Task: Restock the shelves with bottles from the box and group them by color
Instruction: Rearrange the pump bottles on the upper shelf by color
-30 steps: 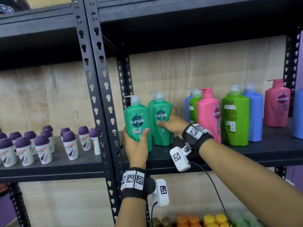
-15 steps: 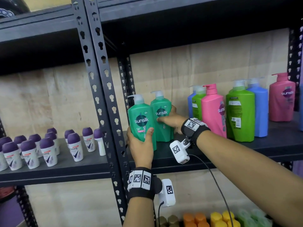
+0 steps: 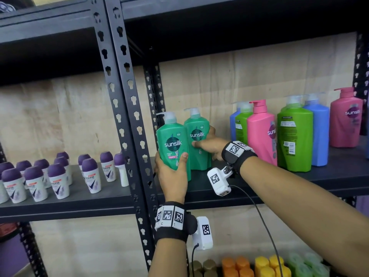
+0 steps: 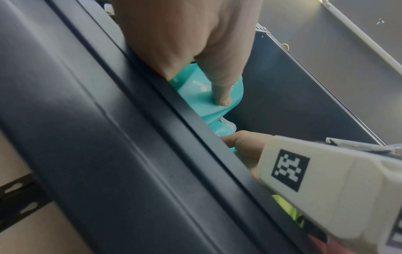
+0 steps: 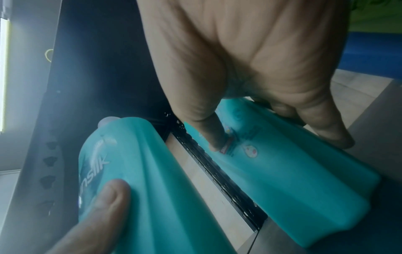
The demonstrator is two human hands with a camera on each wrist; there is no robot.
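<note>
The dark metal shelf [image 3: 259, 188] carries two teal-green Sunsilk pump bottles at its left end, close beside the perforated upright post [image 3: 127, 120]. Open shelf lies between them and the mixed group of bottles [image 3: 279, 134] to the right. The left hand [image 3: 173, 172] grips the front bottle [image 3: 172, 142] near the shelf's front edge; its label reads "sunsilk", "SHAMPOO". The right hand [image 3: 209, 145] grips the rear bottle [image 3: 197, 136], labelled "sunsilk", "NEW". Rexona roll-ons [image 3: 58, 176] stand on the neighbouring shelf.

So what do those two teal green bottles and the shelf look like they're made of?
The front teal bottle and the rear teal bottle look like opaque moulded plastic with a soft sheen, printed labels and pale pump tops. The shelf looks like dark painted metal, judging by its punched uprights and thin folded edge.
</note>
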